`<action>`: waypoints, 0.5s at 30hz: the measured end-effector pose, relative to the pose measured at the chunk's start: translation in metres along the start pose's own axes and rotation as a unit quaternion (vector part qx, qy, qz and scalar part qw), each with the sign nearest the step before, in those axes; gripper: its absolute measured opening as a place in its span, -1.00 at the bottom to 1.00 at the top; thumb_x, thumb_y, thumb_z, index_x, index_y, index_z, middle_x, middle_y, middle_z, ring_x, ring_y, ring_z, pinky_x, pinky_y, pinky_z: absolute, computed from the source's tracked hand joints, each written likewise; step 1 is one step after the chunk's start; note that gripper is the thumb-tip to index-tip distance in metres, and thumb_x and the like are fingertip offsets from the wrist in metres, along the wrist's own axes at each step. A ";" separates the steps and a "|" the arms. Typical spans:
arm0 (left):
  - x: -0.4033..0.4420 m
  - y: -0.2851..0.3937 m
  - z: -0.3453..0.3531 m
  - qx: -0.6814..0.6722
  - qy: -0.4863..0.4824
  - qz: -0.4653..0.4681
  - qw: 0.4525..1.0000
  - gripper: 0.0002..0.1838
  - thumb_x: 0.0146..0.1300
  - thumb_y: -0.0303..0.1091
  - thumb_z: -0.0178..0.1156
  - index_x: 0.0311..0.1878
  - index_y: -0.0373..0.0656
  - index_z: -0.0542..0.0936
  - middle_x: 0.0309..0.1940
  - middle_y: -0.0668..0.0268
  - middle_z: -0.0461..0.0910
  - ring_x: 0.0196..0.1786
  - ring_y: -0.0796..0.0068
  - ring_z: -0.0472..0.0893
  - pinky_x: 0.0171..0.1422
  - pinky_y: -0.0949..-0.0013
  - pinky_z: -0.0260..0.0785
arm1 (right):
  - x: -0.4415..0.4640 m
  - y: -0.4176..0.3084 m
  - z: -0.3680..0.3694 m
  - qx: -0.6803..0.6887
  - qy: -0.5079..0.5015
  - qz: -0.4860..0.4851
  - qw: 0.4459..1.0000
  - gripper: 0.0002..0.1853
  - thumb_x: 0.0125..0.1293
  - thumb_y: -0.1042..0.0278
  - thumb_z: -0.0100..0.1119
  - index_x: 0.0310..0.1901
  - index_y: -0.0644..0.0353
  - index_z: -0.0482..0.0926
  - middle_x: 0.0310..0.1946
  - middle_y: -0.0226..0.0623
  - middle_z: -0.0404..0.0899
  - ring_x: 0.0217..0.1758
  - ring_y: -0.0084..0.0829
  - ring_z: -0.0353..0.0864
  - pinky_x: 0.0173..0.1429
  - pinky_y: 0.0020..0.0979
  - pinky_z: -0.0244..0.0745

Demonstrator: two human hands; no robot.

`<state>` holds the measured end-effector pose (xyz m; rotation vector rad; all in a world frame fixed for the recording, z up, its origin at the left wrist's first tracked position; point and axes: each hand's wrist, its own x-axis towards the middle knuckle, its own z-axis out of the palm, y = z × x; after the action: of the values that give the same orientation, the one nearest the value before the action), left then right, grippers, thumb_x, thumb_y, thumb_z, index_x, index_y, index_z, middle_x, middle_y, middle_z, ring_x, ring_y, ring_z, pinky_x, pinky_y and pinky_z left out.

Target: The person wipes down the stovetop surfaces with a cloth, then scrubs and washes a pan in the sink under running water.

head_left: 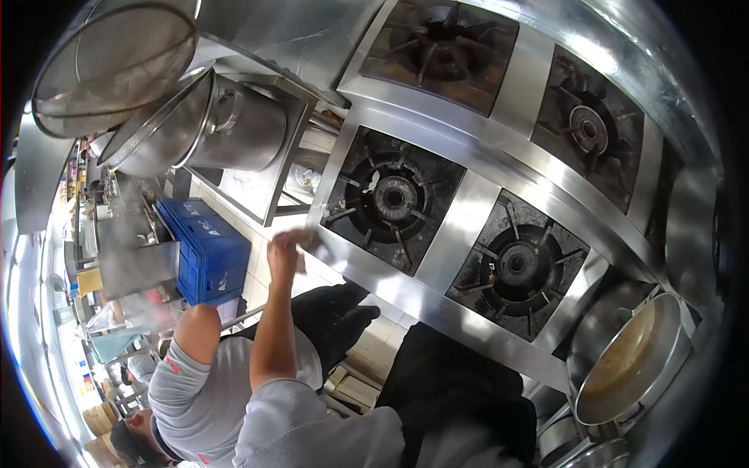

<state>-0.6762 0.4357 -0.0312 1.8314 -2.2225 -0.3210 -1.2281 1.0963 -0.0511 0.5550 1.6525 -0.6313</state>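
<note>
My left hand (284, 248) is at the end of my outstretched bare arm, beside the front left edge of the steel stove (442, 246). Its fingers look curled and are smeared by motion. A blurred greyish shape (320, 251) shows at the fingers, against the stove's front edge; I cannot make out what it is. Closest to this hand is the front left burner (395, 198), with a black grate and no pot on it. The front right burner (516, 266) is bare too. My right hand is out of view.
Two more burners (443, 53) are at the back. A wide pan (628, 359) with brownish residue stands at the right. A large steel pot (242, 125) and a round mesh strainer (117, 66) are at upper left. Blue crates (204, 253) stand on the floor; a co-worker (191, 398) is close on my left.
</note>
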 end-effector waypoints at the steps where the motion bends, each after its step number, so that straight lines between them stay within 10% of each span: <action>1: 0.026 0.029 0.000 0.034 -0.001 -0.056 0.998 -0.79 0.14 -0.50 0.23 -0.16 -0.13 0.74 -0.18 0.08 0.71 -0.02 0.07 0.67 0.12 0.15 0.49 | 0.000 0.000 -0.001 -0.004 0.000 0.000 1.000 -0.74 0.47 0.13 -0.08 -0.16 0.03 0.58 -0.31 -0.44 0.56 -0.39 -0.50 0.50 -0.33 -0.46 0.38; 4: 0.093 0.046 0.039 -0.097 0.014 0.191 0.977 -0.79 0.17 -0.52 0.17 -0.16 -0.19 0.72 -0.19 0.02 0.67 -0.05 -0.05 0.63 0.11 0.09 0.47 | 0.001 0.000 0.003 -0.014 0.000 0.001 1.000 -0.75 0.47 0.13 -0.08 -0.14 0.04 0.57 -0.28 -0.43 0.55 -0.37 -0.49 0.51 -0.31 -0.45 0.39; 10: -0.014 -0.013 0.016 0.044 -0.080 0.153 0.984 -0.90 0.08 -0.48 0.26 -0.34 -0.11 0.74 -0.23 0.25 0.72 -0.03 0.27 0.69 0.01 0.13 0.53 | -0.003 -0.010 -0.002 -0.027 0.003 -0.006 1.000 -0.75 0.48 0.11 -0.08 -0.10 0.04 0.55 -0.24 -0.41 0.54 -0.33 -0.47 0.51 -0.26 -0.42 0.40; 13: 0.005 0.031 -0.024 -0.056 -0.131 -0.221 0.965 -0.78 0.03 -0.46 0.28 -0.24 -0.04 0.79 -0.25 0.31 0.75 -0.11 0.28 0.67 -0.04 0.15 0.52 | -0.002 -0.012 0.003 -0.034 0.003 -0.006 0.999 -0.74 0.48 0.11 -0.07 -0.08 0.04 0.54 -0.21 -0.40 0.53 -0.30 -0.46 0.52 -0.24 -0.41 0.41; 14: 0.023 0.029 -0.016 0.042 -0.024 0.077 0.996 -0.71 0.06 -0.51 0.23 -0.16 -0.04 0.78 -0.21 0.25 0.74 -0.17 0.17 0.64 -0.05 0.14 0.48 | -0.002 -0.013 0.004 -0.038 0.004 -0.006 0.999 -0.74 0.48 0.10 -0.07 -0.07 0.04 0.54 -0.20 -0.40 0.53 -0.29 -0.45 0.52 -0.23 -0.40 0.41; 15: 0.052 0.044 -0.012 -0.008 -0.010 0.130 0.991 -0.66 0.07 -0.56 0.17 -0.11 -0.03 0.77 -0.16 0.20 0.73 -0.19 0.08 0.62 -0.03 0.13 0.46 | 0.000 -0.014 0.006 -0.042 0.005 -0.008 0.999 -0.74 0.48 0.10 -0.07 -0.06 0.05 0.53 -0.20 -0.39 0.53 -0.29 -0.45 0.52 -0.23 -0.40 0.41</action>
<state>-0.7223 0.3924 -0.0035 1.5112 -2.4279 -0.3054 -1.2329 1.0818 -0.0507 0.4845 1.6857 -0.5679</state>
